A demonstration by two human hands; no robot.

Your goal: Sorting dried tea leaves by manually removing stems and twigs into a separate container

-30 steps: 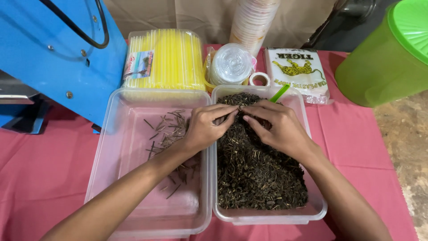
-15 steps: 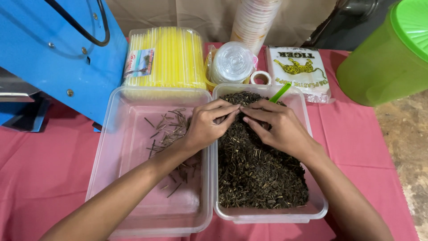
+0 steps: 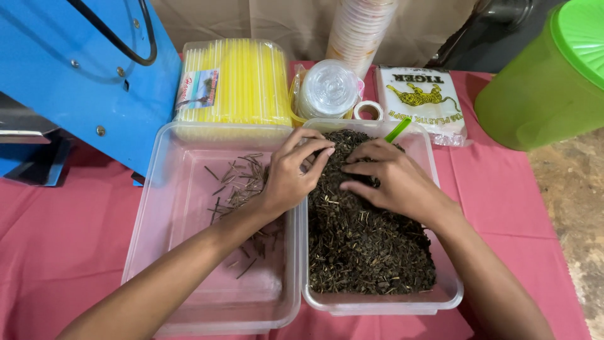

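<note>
Dried leaves (image 3: 358,233) fill the right tub (image 3: 450,286), directly under your 2 hands. Your right hand (image 3: 390,179) lies open, flat on the heap; your left hand (image 3: 292,176), fingers loosely curled, gripping nothing, touches its near edge. The left tub (image 3: 157,252) holds only scattered stems (image 3: 236,186), nearer your left hand.

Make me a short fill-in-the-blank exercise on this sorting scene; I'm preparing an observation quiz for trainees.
1. Both hands, the left hand and the right hand, rest on the dark dried leaves in the ____ tub.
2. The left tub holds only a few thin ____.
3. The pack of straws behind the left tub is ____ in colour.
4. The jug at the far right is ____.

Missing words: right; stems; yellow; green
</note>
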